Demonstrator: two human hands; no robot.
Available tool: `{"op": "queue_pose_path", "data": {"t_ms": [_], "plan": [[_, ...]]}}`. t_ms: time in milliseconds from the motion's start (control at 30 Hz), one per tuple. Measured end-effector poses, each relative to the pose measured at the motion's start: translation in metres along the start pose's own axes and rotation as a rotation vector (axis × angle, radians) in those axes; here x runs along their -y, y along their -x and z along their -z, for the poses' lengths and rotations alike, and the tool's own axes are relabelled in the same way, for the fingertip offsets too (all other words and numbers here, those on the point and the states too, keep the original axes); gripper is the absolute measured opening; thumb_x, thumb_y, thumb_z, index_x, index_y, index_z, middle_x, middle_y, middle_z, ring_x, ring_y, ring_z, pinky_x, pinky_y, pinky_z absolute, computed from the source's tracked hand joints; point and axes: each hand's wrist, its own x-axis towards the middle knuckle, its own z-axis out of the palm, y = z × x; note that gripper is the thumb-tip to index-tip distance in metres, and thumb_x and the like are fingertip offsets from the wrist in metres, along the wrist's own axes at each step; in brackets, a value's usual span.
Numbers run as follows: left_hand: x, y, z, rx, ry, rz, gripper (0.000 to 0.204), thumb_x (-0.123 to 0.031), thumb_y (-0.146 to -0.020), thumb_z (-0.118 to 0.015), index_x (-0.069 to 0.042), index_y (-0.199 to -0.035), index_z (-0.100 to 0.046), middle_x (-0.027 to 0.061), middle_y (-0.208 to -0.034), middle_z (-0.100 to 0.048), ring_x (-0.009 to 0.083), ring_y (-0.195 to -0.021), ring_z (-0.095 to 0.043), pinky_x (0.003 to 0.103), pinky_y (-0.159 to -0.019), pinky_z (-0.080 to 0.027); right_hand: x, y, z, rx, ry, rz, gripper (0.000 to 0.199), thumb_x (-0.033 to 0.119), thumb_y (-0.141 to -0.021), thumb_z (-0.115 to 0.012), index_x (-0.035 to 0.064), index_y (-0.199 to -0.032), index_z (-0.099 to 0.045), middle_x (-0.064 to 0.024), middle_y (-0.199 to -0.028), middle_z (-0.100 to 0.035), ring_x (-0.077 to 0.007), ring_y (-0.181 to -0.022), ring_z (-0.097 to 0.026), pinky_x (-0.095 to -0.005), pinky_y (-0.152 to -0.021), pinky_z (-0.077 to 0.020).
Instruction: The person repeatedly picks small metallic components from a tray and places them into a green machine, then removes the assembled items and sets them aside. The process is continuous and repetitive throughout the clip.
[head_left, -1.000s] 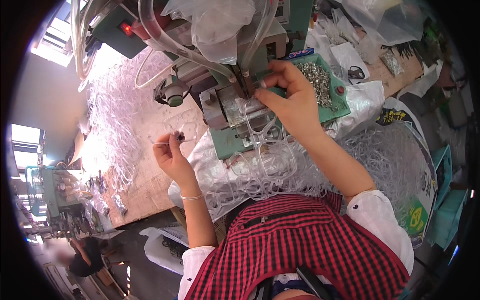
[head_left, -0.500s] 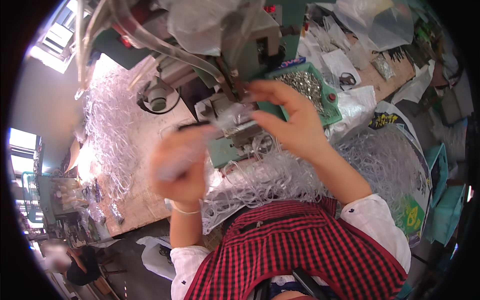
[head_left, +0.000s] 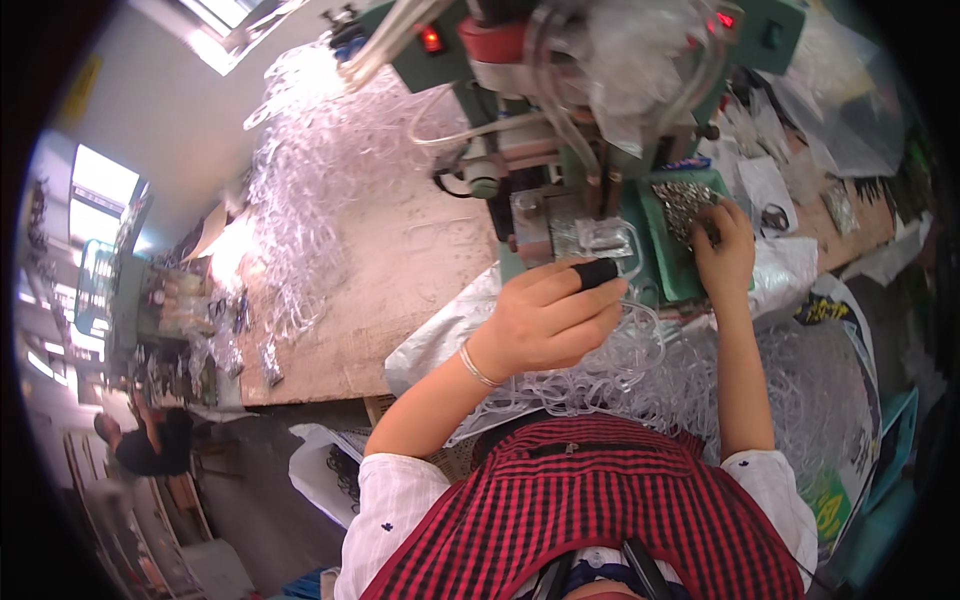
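As the head view shows, the left hand [head_left: 548, 318] is at the near side of the machine [head_left: 585, 150], its grip clamped on a clear plastic frame [head_left: 637, 252]. The frame shows just right of this hand; its long axis runs roughly near to far, the far end pointing toward the machine. The right hand [head_left: 725, 245] reaches, fingers bent, into small metal parts [head_left: 680, 205] in the green tray [head_left: 680, 278]. Whether its grip encloses a part cannot be determined. Clear plastic strips [head_left: 300, 200] are heaped on the bench [head_left: 400, 270], far left.
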Motion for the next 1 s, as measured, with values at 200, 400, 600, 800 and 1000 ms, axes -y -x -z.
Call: {"op": "queue_pose_path", "data": {"t_ms": [200, 400, 600, 800, 1000], "plan": [[-0.042, 0.027, -0.007, -0.129, -0.038, 0.34, 0.023, -0.001, -0.075, -0.074, -0.007, -0.097, -0.071, 0.0114, -0.11, -0.075, 0.0311, -0.098, -0.072, 0.044, -0.092, -0.059, 0.002, 0.007, 0.01, 0.06, -0.01, -0.038, 0.01, 0.007, -0.085, -0.069, 0.0041, -0.094, -0.069, -0.0143, -0.104, -0.07, -0.0358, -0.099, -0.066, -0.0414, -0.088, -0.0521], [0.044, 0.093, 0.068, -0.34, -0.372, 0.996, 0.019, -0.002, -0.089, -0.072, -0.005, -0.108, -0.071, 0.0088, -0.103, -0.071, 0.0268, -0.092, -0.067, 0.038, -0.084, -0.052, 0.01, 0.002, 0.023, 0.014, -0.128, -0.044, 0.011, 0.009, -0.088, -0.072, 0.0043, -0.098, -0.076, -0.012, -0.095, -0.074, -0.0287, -0.088, -0.071, -0.0377, -0.082, -0.0537], [0.15, 0.131, 0.047, 0.485, -0.976, 1.499, 0.04, -0.045, -0.084, -0.078, -0.005, -0.091, -0.078, 0.0132, -0.11, -0.066, 0.0333, -0.103, -0.066, 0.046, -0.083, -0.056, 0.04, -0.01, 0.002, 0.063, -0.336, -0.172, 0.013, 0.008, -0.086, -0.074, 0.0017, -0.098, -0.074, -0.013, -0.092, -0.074, -0.0281, -0.086, -0.07, -0.0362, -0.081, -0.053], [0.148, 0.161, 0.015, 0.379, -0.623, 1.527, 0.03, -0.036, -0.084, -0.077, -0.007, -0.089, -0.079, 0.0157, -0.111, -0.067, 0.035, -0.101, -0.068, 0.044, -0.085, -0.057, 0.005, 0.024, 0.026, -0.045, -0.156, -0.102, 0.013, 0.004, -0.087, -0.074, 0.0018, -0.1, -0.075, -0.0117, -0.096, -0.074, -0.0242, -0.091, -0.07, -0.0338, -0.084, -0.0526], [0.138, 0.173, 0.055, 0.558, -0.259, 1.475, 0.035, -0.036, -0.088, -0.072, -0.004, -0.1, -0.072, 0.0225, -0.1, -0.069, 0.0367, -0.089, -0.069, 0.047, -0.08, -0.056, -0.025, 0.063, 0.075, -0.045, -0.137, -0.275, 0.015, -0.002, -0.086, -0.073, 0.0015, -0.1, -0.075, -0.0093, -0.097, -0.074, -0.0234, -0.092, -0.069, -0.0318, -0.087, -0.0515]]}}
